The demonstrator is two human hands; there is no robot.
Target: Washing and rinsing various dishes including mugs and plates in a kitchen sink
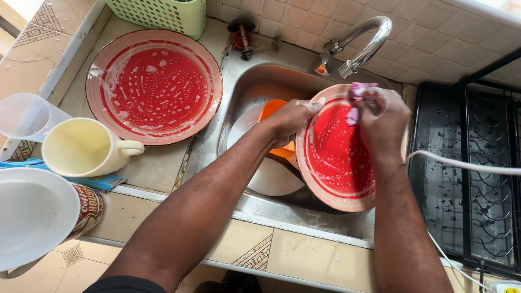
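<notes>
Soapy red plate [336, 157] held by left hand [290, 116], right hand [382, 119] scrubbing with cloth [355, 100].

arms: bare to above the elbows | hands [293, 116]: soapy, no rings | clothing: dark at bottom edge

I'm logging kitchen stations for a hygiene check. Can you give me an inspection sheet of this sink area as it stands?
Surface: tiled counter, wet, around a steel sink.
Job's things: red plate tilted over the sink, soapy; purple cloth against its upper rim.
Clutter: second sudsy red plate, cream mug, clear cup, white bowl, green basket; white and orange dishes in the sink.
Grippers: left hand grips the plate's edge; right hand holds the cloth.
Cables: white cable across the black drying rack.
Surroundings: faucet, tiled wall.
</notes>
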